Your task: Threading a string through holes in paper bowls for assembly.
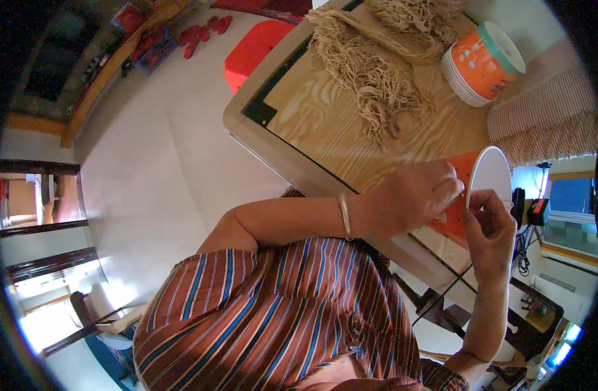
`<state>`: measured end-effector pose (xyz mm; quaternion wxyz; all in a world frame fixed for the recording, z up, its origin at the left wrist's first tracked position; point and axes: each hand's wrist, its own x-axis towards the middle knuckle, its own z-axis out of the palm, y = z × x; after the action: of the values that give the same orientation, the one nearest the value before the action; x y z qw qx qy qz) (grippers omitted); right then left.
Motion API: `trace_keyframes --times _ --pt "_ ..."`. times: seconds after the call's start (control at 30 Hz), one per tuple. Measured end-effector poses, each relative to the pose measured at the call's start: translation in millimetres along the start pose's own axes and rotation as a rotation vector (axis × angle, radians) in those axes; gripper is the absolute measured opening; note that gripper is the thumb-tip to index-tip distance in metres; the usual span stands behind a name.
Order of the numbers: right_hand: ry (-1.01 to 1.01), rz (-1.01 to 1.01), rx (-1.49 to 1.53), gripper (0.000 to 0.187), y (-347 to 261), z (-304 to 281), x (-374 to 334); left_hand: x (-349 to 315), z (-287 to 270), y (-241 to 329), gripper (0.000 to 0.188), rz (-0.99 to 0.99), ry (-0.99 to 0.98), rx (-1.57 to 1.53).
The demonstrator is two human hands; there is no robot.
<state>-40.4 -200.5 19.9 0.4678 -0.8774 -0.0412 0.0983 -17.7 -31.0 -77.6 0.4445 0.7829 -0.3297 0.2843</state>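
An orange paper tub (462, 168) with a white round end (491, 171) is tilted on its side at the table's right edge. My right hand (491, 225) pinches the rim of that white end with curled fingers. Against the tub's orange wall is my left hand (410, 195), a bangle at its wrist. Its fingers are curled closed, and what they hold, if anything, is hidden. Beyond my hands stands a nested stack of similar orange paper tubs (481, 65) with a teal band. Tangled tan twine (377, 78) lies in a loose heap on the wood-grained tabletop (318, 124).
A red plastic stool (256, 52) stands past the table's far left corner. Striped fabric (540, 130) and a dark box with cables (539, 212) are at the right. Red slippers (193, 39) lie on the pale floor at the far left.
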Motion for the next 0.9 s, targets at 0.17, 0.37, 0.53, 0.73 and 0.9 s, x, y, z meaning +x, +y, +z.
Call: trace_keyframes --times 0.17,0.37,0.53,0.73,0.9 --pt "0.002 -0.051 -0.022 0.007 4 8 1 0 -3 11 0.01 -0.037 0.039 0.013" --pt "-0.021 -0.017 -0.021 0.008 3 13 4 3 -13 7 0.014 0.03 -0.096 0.115" --pt "-0.016 -0.032 -0.046 0.008 5 10 5 3 -13 0 0.018 -0.19 -0.133 -0.259" --pt "0.006 -0.012 -0.016 0.008 8 12 5 -1 -4 -5 0.01 -0.319 0.057 -0.533" --pt "-0.022 0.002 -0.036 0.006 1 17 6 -5 -12 -8 0.015 -0.524 -0.107 -0.613"
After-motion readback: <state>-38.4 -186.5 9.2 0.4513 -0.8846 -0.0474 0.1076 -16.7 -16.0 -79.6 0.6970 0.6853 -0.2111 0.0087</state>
